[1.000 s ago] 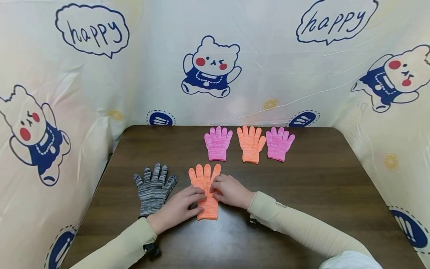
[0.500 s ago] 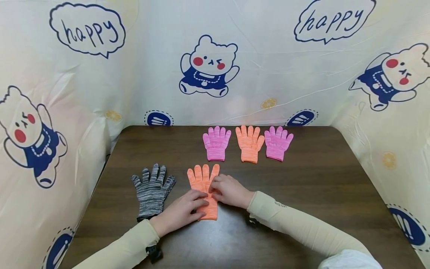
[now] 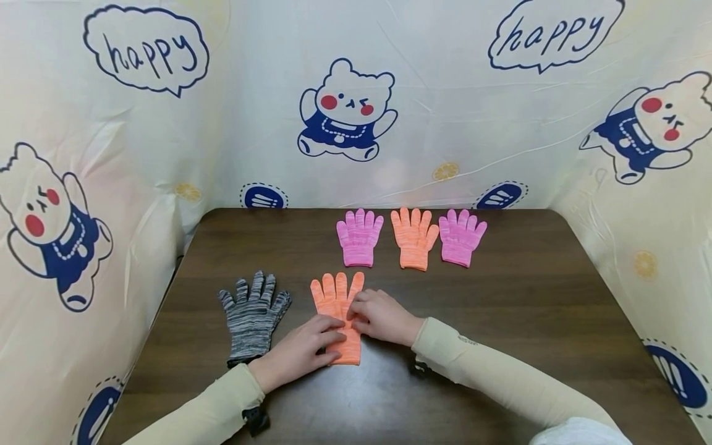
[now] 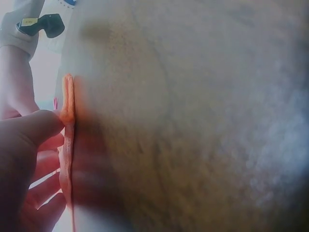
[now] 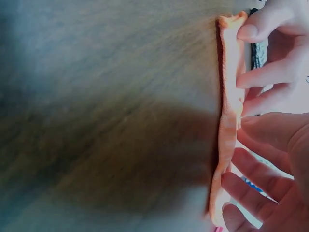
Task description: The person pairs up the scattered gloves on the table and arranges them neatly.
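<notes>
An orange knit glove point(image 3: 347, 349) lies flat on the dark wooden table, fingers pointing away from me. My left hand point(image 3: 300, 347) rests its fingertips and thumb on the glove's palm, coming from the left. On the right side of the same glove, my right hand point(image 3: 385, 317) touches the fabric with lightly bent fingers, covering where the glove's thumb would be. In the right wrist view, the glove point(image 5: 227, 135) appears edge-on as a thin layer, with fingertips of both hands on its upper face. A grey-and-black striped glove point(image 3: 254, 324) lies left of it, its cuff beside my left wrist.
Along the table's far edge lie a pink glove point(image 3: 360, 241), another orange glove point(image 3: 414, 241) and a second pink glove point(image 3: 460, 240) in a row. A printed cloth curtain point(image 3: 434, 123) stands behind and to both sides of the table point(image 3: 500, 296).
My left hand has shifted slightly right and toward me on the orange glove, uncovering a little more of the grey glove. My right hand stays in place.
</notes>
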`<state>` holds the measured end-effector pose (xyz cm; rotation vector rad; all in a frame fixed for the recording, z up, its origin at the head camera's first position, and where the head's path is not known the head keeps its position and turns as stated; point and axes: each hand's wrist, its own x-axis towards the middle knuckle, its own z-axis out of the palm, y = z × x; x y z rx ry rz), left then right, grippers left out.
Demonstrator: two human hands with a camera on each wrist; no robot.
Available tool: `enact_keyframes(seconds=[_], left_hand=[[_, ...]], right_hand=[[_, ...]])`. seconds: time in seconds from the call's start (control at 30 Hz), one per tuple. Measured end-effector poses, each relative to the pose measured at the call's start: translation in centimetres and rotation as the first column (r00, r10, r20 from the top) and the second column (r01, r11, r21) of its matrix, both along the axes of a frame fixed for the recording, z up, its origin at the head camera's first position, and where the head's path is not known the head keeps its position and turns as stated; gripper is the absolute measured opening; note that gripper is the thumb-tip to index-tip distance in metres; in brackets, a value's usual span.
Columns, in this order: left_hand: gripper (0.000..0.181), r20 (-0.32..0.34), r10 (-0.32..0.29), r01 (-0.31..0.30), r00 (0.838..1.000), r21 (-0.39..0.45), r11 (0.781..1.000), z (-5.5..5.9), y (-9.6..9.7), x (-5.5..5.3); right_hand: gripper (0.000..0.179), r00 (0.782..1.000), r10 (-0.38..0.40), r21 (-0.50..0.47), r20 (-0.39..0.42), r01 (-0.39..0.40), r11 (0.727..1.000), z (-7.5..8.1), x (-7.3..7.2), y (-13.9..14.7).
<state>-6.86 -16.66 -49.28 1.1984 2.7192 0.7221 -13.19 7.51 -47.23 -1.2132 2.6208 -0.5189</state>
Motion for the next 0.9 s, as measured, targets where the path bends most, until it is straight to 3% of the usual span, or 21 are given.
enact_keyframes(seconds=[0.17,0.43,0.9], left_hand=[[0.027,-0.007,-0.003,0.003,1.0,0.0,1.0,0.0,0.0,0.0],[0.027,-0.002,0.001,-0.001,1.0,-0.006,1.0,0.2,0.1,0.1],[0.028,-0.015,-0.006,0.006,1.0,0.01,1.0,0.2,0.1,0.1]], right_hand=[[0.014,0.999,-0.024,-0.051,0.038,0.026,0.998,0.3,-0.4,0.7],[0.008,0.998,-0.059,-0.147,0.019,0.062,0.987,0.7,-1.7,2.5],[0.014,0.973,-0.223,-0.087,0.052,0.227,0.97,1.4,-5.0,5.7]])
